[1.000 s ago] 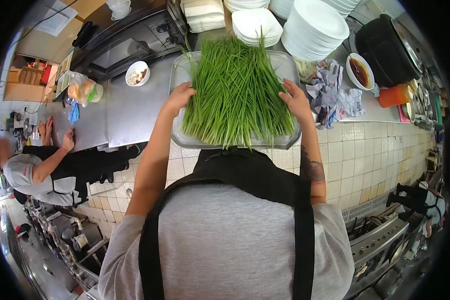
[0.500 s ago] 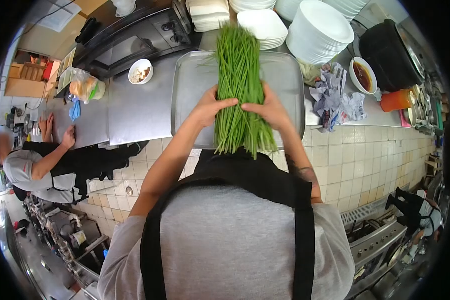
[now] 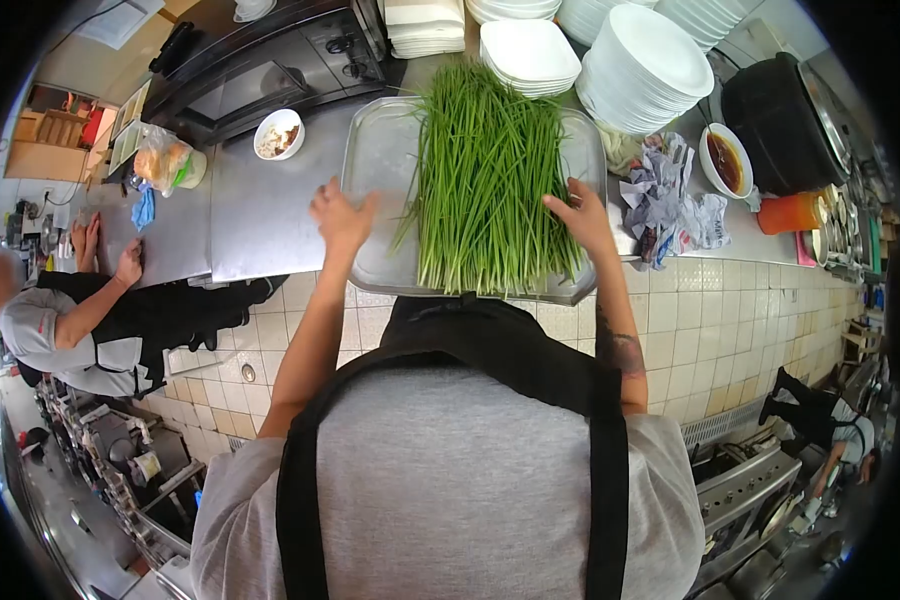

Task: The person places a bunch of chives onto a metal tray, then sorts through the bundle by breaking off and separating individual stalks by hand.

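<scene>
A wide heap of long green chives [image 3: 490, 190] lies spread over a metal tray [image 3: 378, 240], pale cut ends toward my body and tips pointing away. My left hand [image 3: 342, 215] hovers at the tray's left edge, apart from the chives, with fingers spread and slightly blurred. On the other side, my right hand [image 3: 582, 215] is beside the right edge of the heap, thumb and fingers apart, holding nothing. Whether its fingertips brush the outermost stalks I cannot tell.
Behind the tray stand square white plates [image 3: 530, 58] and round plates [image 3: 642, 70]. Crumpled newspaper [image 3: 662, 195], a bowl of brown sauce [image 3: 727, 160] and a black pot [image 3: 785, 122] sit to the right. Leftward are a small white bowl [image 3: 278, 135] and a person [image 3: 55, 325] at the counter.
Both hands have let go of the chives and moved apart, left hand leftward and right hand rightward. The narrow gathered bundle has spread into a wide layer on the tray.
</scene>
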Available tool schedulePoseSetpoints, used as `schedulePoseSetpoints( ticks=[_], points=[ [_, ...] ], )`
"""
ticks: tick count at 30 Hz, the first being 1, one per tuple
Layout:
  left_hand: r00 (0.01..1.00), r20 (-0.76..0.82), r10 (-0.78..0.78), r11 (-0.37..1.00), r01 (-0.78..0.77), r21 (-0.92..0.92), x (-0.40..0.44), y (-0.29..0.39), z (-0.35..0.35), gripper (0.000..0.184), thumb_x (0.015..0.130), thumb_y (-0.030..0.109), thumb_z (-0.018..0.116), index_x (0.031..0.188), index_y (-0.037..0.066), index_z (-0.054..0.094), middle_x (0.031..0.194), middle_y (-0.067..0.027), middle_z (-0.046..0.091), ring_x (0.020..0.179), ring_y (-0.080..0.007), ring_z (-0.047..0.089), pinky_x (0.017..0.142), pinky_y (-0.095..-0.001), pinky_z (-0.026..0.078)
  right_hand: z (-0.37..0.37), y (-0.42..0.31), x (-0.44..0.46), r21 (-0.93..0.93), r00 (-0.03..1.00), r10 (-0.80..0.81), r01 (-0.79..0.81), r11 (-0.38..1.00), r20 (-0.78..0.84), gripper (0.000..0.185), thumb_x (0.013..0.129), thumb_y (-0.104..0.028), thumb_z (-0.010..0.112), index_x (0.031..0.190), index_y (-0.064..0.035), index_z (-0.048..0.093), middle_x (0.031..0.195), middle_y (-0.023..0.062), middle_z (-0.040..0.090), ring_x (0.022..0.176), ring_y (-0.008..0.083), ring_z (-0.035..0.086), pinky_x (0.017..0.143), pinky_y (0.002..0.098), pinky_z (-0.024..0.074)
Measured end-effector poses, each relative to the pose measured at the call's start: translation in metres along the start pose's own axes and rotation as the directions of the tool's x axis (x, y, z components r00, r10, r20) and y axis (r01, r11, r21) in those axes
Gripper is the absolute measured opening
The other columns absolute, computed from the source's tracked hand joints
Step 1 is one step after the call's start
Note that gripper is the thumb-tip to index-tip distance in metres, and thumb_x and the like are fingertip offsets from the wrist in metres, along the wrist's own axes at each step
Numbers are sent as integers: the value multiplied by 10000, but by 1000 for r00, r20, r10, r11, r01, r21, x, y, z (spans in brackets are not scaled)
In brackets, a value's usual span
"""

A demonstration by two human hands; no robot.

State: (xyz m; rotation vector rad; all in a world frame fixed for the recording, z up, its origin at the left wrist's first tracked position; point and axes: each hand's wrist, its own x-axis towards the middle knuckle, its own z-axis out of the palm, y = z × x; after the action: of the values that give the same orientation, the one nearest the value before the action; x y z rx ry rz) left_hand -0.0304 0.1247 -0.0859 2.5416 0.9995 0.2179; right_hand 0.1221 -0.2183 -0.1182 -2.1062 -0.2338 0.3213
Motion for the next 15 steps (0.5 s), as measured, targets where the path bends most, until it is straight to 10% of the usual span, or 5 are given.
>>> schedulePoseSetpoints(
  ticks=[10, 15],
  points=[
    [962, 154, -224, 842, 271, -466, 17, -51, 25, 438, 857, 318, 525, 1167, 8, 540, 1034, -220, 611, 1000, -346, 577, 848, -384, 442, 136, -80, -32, 51, 957, -280, 277, 960, 74, 721, 662, -317, 763, 1211, 31, 451, 1124, 249, 512, 1074, 382, 466, 932, 411, 383],
    [991, 88, -101, 951, 122, -283, 20, -74, 24, 321, 840, 129, 533, 1153, 80, 583, 874, -146, 659, 790, -248, 635, 720, -333, 482, 191, -117, -47, 133, 953, -234, 210, 969, 195, 829, 679, -324, 745, 1301, 47, 342, 1272, 275, 415, 1205, 397, 388, 1002, 404, 342]
  ],
)
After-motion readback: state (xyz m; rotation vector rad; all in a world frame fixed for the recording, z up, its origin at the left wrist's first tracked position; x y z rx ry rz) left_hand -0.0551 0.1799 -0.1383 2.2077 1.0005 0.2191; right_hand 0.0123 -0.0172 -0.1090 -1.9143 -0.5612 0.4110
